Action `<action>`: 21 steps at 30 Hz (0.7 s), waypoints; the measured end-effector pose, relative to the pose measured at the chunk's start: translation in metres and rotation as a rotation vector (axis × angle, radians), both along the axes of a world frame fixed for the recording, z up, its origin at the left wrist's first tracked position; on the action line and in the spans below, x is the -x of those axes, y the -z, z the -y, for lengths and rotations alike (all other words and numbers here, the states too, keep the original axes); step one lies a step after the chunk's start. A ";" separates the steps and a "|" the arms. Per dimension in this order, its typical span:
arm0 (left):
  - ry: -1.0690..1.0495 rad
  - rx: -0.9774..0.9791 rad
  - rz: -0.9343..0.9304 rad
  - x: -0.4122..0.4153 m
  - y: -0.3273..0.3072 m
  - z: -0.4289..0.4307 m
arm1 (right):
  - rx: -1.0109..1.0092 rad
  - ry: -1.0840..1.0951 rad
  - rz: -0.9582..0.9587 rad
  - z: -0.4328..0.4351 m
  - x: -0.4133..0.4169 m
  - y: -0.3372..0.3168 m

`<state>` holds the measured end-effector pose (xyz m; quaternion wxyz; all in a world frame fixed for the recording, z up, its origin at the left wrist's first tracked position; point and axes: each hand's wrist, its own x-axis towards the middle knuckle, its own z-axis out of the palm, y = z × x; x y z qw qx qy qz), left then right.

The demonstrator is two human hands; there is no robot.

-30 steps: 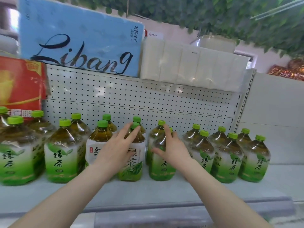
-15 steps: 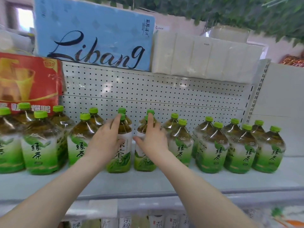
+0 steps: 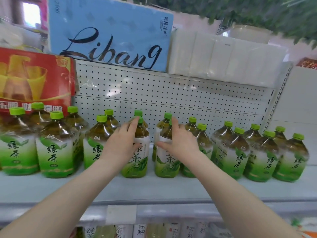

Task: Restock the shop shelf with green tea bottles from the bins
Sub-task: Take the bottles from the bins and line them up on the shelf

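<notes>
Several green tea bottles with green caps stand in rows on the grey shelf (image 3: 154,188). My left hand (image 3: 122,145) lies with straight fingers against the left side of a front-row bottle (image 3: 138,162), its index fingertip at the cap. My right hand (image 3: 179,143) rests on the neighbouring bottle (image 3: 165,164), fingers straight up along its right shoulder and thumb across its front. A narrow gap separates these two bottles. More bottles stand to the left (image 3: 54,152) and to the right (image 3: 240,155).
A white pegboard (image 3: 171,100) backs the shelf. Above it sit a blue Libang pack (image 3: 109,31) and white tissue packs (image 3: 223,55). A red box (image 3: 34,78) stands behind the left bottles. Bottles on a lower shelf (image 3: 140,231) show at the bottom edge.
My view has shifted right and down along the shelf. Both hands stay on the same two middle bottles, and a small gap now shows between them.
</notes>
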<state>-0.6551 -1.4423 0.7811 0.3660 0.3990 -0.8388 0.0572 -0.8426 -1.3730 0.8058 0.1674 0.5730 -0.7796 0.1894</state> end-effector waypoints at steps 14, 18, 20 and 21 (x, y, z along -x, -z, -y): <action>-0.201 0.117 -0.014 -0.072 0.005 0.024 | 0.076 -0.213 0.060 0.034 -0.093 -0.006; -0.197 -0.100 0.003 -0.074 0.011 0.019 | 0.020 -0.183 0.118 0.047 -0.100 0.006; -0.192 -0.112 -0.003 -0.071 0.009 0.019 | 0.028 -0.189 0.126 0.048 -0.099 0.004; -0.190 -0.111 -0.008 -0.070 0.007 0.019 | 0.030 -0.186 0.129 0.048 -0.099 0.002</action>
